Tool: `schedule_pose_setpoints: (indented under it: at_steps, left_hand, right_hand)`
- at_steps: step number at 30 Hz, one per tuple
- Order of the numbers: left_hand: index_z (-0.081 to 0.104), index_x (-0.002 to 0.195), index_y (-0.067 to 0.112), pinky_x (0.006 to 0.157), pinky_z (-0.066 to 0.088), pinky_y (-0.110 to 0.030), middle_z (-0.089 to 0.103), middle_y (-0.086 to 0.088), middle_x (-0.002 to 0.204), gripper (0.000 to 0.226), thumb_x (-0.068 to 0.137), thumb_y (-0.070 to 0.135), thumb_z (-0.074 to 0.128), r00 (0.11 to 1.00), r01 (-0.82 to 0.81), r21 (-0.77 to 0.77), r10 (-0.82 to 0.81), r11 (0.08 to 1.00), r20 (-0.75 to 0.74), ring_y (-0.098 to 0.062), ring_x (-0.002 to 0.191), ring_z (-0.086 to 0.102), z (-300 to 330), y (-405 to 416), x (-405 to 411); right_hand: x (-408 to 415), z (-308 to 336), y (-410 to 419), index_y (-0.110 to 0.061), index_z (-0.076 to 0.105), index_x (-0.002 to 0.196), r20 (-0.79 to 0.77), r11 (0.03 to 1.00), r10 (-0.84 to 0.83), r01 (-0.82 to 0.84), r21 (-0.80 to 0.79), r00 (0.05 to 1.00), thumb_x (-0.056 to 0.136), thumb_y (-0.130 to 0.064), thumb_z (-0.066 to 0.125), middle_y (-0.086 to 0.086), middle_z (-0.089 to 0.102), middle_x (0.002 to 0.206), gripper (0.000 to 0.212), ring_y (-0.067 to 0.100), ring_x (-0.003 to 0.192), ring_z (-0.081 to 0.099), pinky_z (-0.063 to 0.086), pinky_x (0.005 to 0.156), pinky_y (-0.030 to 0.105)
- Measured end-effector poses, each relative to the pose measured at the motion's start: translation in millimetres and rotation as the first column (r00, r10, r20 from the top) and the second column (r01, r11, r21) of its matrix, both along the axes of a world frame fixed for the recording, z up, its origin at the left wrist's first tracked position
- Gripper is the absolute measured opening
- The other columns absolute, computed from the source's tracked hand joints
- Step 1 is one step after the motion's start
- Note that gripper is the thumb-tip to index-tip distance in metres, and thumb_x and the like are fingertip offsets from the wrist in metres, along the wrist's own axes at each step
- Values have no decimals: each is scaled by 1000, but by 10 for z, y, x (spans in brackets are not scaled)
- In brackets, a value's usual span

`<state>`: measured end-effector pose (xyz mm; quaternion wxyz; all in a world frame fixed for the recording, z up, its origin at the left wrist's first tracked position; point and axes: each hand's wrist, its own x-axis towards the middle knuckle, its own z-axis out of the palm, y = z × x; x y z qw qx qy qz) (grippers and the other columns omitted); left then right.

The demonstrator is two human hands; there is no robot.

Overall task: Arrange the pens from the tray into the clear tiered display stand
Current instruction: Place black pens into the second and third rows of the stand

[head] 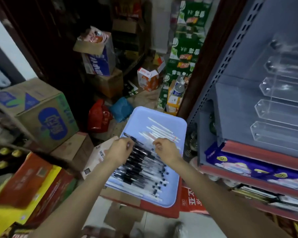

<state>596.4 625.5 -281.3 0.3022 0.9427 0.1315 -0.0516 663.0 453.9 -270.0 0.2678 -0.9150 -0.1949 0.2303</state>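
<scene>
Left hand point(121, 148) pinches one black pen point(132, 139); right hand point(165, 148) curled, apparently empty. Lift clear of the tray point(179, 124) and keep it level for the stand point(279, 109).

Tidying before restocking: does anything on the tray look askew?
Yes. One black pen, pinched by the left hand, lies crosswise to the row of black pens on the blue tray.

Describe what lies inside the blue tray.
The blue tray holds black-capped pens and pale pens. Both hands cover some; what lies beneath is hidden.
</scene>
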Motion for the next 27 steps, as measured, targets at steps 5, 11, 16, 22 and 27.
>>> schedule_pose_setpoints:
  at_steps: [5, 11, 16, 22, 27]
  left_hand:
    - [56, 126, 12, 93, 44, -30, 54, -9, 129, 31, 97, 14, 46, 993, 97, 7, -96, 995, -69, -27, 113, 54, -237, 77, -17]
    - [63, 116, 11, 94, 47, -35, 60, -11, 118, 25, 93, 15, 55, 995, 93, -14, -94, 996, -45, -26, 106, 57, -312, 125, 24]
    - [67, 105, 8, 91, 48, -32, 60, -10, 111, 18, 89, 14, 62, 997, 66, -34, -68, 997, -49, -25, 100, 59, -325, 138, 95]
    - [69, 101, 7, 81, 43, -20, 61, -6, 98, 17, 84, 10, 67, 988, 112, -53, -117, 992, -104, -21, 93, 60, -301, 207, 191]
    - [72, 91, 11, 82, 49, -26, 67, -4, 94, 10, 82, 13, 70, 983, 151, -45, -154, 988, -100, -18, 90, 63, -281, 241, 219]
  right_hand:
    - [-44, -278, 68, -10, 55, 95, -3, 987, 48, -48, -155, 999, 94, -13, 54, 16, 57, 104, 3, 29, 92, 57, 49, 87, 46]
    - [-30, -370, 94, -7, 59, 104, 33, 975, 62, -53, -216, 998, 92, -15, 58, 15, 59, 105, 14, 29, 97, 57, 52, 81, 42]
    - [2, -311, 111, 4, 61, 100, -38, 971, 68, -75, -229, 997, 93, -15, 58, 23, 63, 96, 20, 35, 89, 63, 49, 72, 38]
    - [-2, -254, 90, 10, 59, 95, -73, 978, 48, -61, -199, 996, 95, -11, 52, 32, 61, 95, 22, 42, 94, 62, 49, 69, 40]
    - [9, -287, 26, -2, 50, 83, -102, 988, 23, -38, -149, 994, 97, -5, 44, -8, 48, 68, 15, 29, 83, 61, 51, 74, 43]
